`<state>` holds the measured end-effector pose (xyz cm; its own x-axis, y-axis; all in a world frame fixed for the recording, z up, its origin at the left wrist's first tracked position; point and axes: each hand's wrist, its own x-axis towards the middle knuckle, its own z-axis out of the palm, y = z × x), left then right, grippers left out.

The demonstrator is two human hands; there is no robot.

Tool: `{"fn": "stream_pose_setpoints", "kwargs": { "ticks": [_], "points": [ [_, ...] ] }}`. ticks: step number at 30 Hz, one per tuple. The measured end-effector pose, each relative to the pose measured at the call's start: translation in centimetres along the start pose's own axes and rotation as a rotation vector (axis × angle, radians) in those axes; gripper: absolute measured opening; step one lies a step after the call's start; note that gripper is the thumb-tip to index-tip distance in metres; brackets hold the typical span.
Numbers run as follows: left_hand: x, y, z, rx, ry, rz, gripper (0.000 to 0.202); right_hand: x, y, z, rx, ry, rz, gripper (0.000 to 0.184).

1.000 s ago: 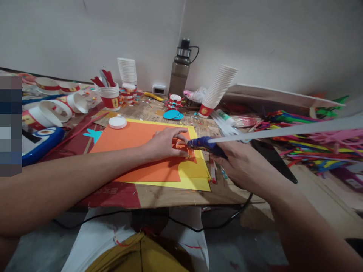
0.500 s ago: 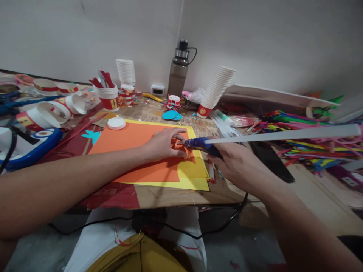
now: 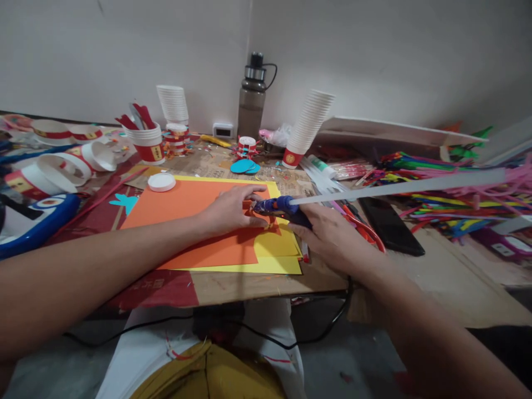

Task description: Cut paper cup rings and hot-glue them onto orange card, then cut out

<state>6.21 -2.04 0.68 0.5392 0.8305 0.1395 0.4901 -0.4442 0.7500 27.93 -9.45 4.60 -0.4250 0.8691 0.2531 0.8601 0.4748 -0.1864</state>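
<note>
My right hand [image 3: 332, 230] is wrapped round a blue hot glue gun [image 3: 286, 204], its nozzle pointing left. A long translucent glue stick [image 3: 399, 187] runs out of the gun's back toward the right. My left hand [image 3: 228, 209] rests over the orange sheet [image 3: 187, 238], thumb and fingers curled round a small orange paper piece [image 3: 248, 206]. The nozzle is right at that piece, between the fingertips; whether it touches cannot be made out. Under the orange sheet lie yellow sheets [image 3: 282, 265], and a white round lid [image 3: 162, 182] sits on the orange one.
Blue paper discs [image 3: 243, 166], a water bottle [image 3: 251, 105] and a leaning stack of paper cups [image 3: 310, 130] stand behind. At right are red-handled scissors [image 3: 374, 235], a black phone [image 3: 390, 227] and colourful pipe cleaners [image 3: 449, 205]. Cut cup pieces [image 3: 45, 174] lie left.
The view has turned slightly, shifting everything to the left. The glue gun's nozzle sits a little deeper between my left fingers, and the scissors' red handles now show beside my right hand.
</note>
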Motion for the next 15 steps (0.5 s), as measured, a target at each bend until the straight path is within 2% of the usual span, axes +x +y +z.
{"fn": "stream_pose_setpoints", "kwargs": {
  "ticks": [5, 8, 15],
  "points": [
    [0.1, -0.3, 0.1, -0.031, -0.006, 0.026, 0.081, 0.2, 0.5, -0.2, 0.129, -0.053, 0.062, 0.024],
    [0.0, -0.3, 0.1, -0.028, 0.012, 0.023, 0.082, 0.5, 0.9, 0.0, 0.168, -0.028, 0.055, 0.029],
    [-0.2, 0.4, -0.1, 0.003, -0.005, 0.01, 0.082, 0.3, 0.8, 0.1, 0.024, -0.007, 0.085, 0.027]
  ]
}}
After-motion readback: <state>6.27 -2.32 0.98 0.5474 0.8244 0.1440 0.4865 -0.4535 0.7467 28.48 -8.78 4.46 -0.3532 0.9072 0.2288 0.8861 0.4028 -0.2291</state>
